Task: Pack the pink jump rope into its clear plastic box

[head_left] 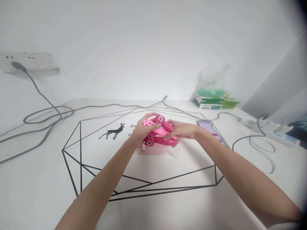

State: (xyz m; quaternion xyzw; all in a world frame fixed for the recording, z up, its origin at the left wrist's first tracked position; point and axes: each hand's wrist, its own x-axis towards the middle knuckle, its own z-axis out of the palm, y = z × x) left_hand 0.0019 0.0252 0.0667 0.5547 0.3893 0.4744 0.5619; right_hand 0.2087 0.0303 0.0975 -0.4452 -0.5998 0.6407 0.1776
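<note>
Both my hands hold a pink skipping rope just above the white table. Its two dark pink handles carry cartoon faces, and a light pink cord is coiled around them. My left hand wraps round the left end, near the faces and the cord loops. My right hand grips the right end of the handles, fingers curled over them. Beneath the bundle lies a small clear pink box on the table.
A phone lies right of my right hand. Green and white boxes under a plastic bag stand at the back right. Grey cables loop at the left from a wall socket. A power strip sits at the right.
</note>
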